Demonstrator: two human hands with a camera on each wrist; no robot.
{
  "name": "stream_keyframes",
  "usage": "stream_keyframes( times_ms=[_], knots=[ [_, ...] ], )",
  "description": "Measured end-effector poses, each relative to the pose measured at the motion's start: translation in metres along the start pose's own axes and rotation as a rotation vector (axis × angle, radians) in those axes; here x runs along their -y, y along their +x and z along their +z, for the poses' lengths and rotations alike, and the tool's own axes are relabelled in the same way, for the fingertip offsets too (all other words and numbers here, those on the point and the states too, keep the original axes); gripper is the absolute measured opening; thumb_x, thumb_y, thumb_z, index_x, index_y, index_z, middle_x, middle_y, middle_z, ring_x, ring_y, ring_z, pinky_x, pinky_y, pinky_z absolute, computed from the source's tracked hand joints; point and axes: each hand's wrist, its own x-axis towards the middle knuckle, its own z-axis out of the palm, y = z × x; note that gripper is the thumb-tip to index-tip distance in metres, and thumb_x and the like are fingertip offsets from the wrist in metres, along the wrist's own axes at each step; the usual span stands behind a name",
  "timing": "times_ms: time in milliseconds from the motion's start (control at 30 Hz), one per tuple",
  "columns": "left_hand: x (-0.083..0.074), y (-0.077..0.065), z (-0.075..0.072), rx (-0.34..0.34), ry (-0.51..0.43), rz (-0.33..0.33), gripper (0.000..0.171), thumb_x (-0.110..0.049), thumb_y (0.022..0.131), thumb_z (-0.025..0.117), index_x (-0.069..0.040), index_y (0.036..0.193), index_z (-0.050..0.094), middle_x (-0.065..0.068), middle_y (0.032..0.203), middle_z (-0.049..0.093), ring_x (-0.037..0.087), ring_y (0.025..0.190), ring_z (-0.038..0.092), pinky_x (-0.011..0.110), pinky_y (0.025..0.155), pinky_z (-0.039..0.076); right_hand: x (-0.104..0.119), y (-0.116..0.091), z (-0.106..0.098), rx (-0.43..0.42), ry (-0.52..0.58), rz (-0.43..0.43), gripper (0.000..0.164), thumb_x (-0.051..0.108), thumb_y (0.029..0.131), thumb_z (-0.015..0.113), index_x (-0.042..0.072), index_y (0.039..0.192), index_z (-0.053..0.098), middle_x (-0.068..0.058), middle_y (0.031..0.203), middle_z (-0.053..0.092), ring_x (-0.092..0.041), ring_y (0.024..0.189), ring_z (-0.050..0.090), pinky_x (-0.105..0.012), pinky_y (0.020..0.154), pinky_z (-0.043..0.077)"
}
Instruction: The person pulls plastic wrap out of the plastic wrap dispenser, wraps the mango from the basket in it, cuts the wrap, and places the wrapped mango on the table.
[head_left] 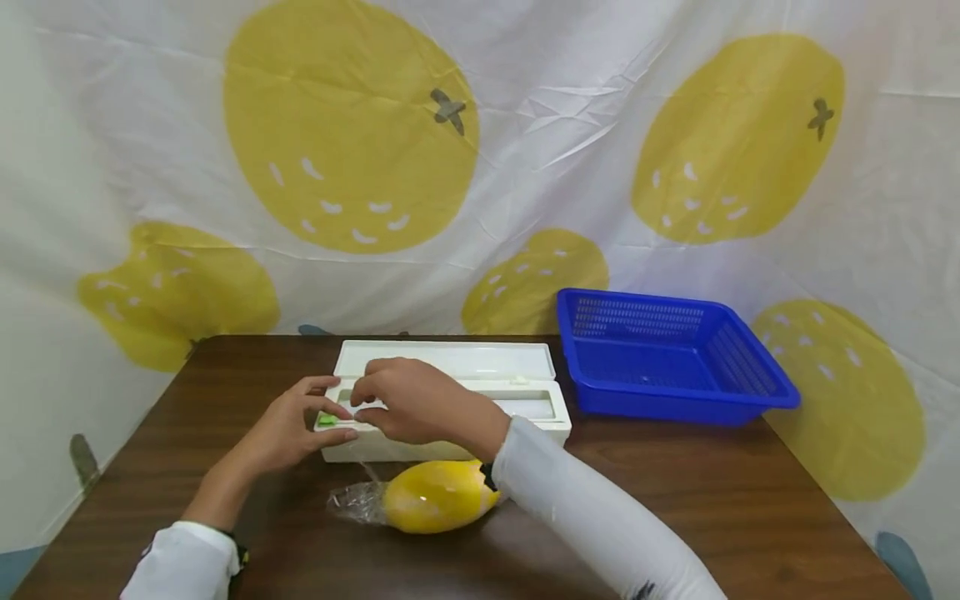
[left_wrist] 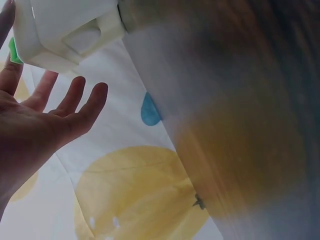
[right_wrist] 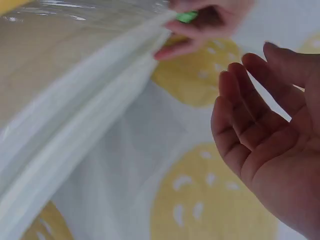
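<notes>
A white plastic-wrap dispenser box (head_left: 442, 450) sits on the table with its lid (head_left: 450, 358) raised. At its left end is a green slide cutter (head_left: 327, 419). My left hand (head_left: 288, 423) is at that end, thumb by the front face and index finger over the top beside the cutter; its other fingers are spread in the left wrist view. My right hand (head_left: 420, 404) hovers over the box, fingers loosely bent and nothing seen between them in the right wrist view. In front lies a yellow oval fruit (head_left: 435, 497) in clear film (head_left: 358, 502), bunched at its left end.
A blue plastic basket (head_left: 675, 404) stands at the back right, beside the box. Behind the brown wooden table (head_left: 750, 517) hangs a white cloth (head_left: 540, 125) with yellow fruit prints. My right forearm crosses over the table's right front part.
</notes>
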Motion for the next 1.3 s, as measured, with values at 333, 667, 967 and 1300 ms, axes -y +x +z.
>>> stream_keyframes(
  times_ms=[333, 667, 967, 1300],
  knots=[
    [0.002, 0.001, 0.001, 0.007, -0.05, -0.022, 0.034, -0.027, 0.075, 0.085, 0.001, 0.093, 0.078, 0.025, 0.131, 0.055, 0.044, 0.123, 0.046, 0.067, 0.096, 0.041, -0.016, 0.051, 0.038, 0.131, -0.013, 0.092, 0.021, 0.018, 0.096, 0.063, 0.022, 0.11, 0.078, 0.008, 0.101, 0.075, -0.005, 0.089, 0.063, -0.023, 0.082, 0.055],
    [0.002, 0.0, -0.004, 0.071, -0.081, -0.035, 0.036, -0.023, 0.079, 0.082, 0.003, 0.104, 0.077, 0.031, 0.138, 0.049, 0.047, 0.122, 0.046, 0.064, 0.09, 0.046, -0.004, 0.057, 0.048, 0.177, -0.019, 0.184, 0.01, 0.032, 0.093, 0.067, 0.024, 0.091, 0.074, 0.012, 0.086, 0.069, -0.003, 0.072, 0.057, -0.023, 0.065, 0.054],
    [-0.001, -0.001, -0.007, 0.073, -0.112, -0.036, 0.035, -0.013, 0.08, 0.081, 0.009, 0.106, 0.072, 0.033, 0.134, 0.048, 0.045, 0.114, 0.053, 0.057, 0.079, 0.056, 0.01, 0.067, 0.053, 0.161, -0.172, 0.233, 0.009, 0.035, 0.089, 0.071, 0.027, 0.086, 0.069, 0.011, 0.08, 0.064, -0.005, 0.07, 0.055, -0.023, 0.058, 0.053],
    [0.002, 0.0, -0.006, 0.074, -0.1, -0.029, 0.023, -0.001, 0.076, 0.08, 0.009, 0.096, 0.075, 0.031, 0.13, 0.05, 0.046, 0.114, 0.051, 0.063, 0.088, 0.048, 0.018, 0.074, 0.057, 0.218, -0.178, 0.36, 0.012, 0.036, 0.09, 0.07, 0.026, 0.083, 0.068, 0.009, 0.072, 0.065, -0.008, 0.059, 0.054, -0.025, 0.054, 0.052]
  ],
)
